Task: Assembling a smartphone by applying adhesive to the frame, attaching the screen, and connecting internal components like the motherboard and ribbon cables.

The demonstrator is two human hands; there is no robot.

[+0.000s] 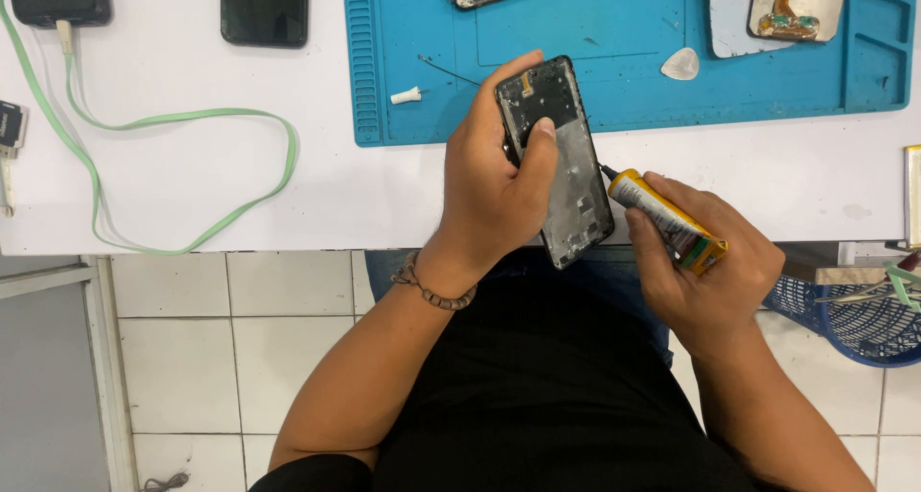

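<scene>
Where the white counter (192,180) meets the blue mat (614,32) at 12 o'clock, left hand (494,180) grip clasps a bare phone frame (561,166) at centre. Right hand (710,271), 4 o'clock, grip clenched on a yellow glue tube (667,219), black tip touching the frame's right edge.

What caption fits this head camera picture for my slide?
Left hand holds an opened phone frame while right hand touches a yellow glue tube nozzle to its edge.
</scene>
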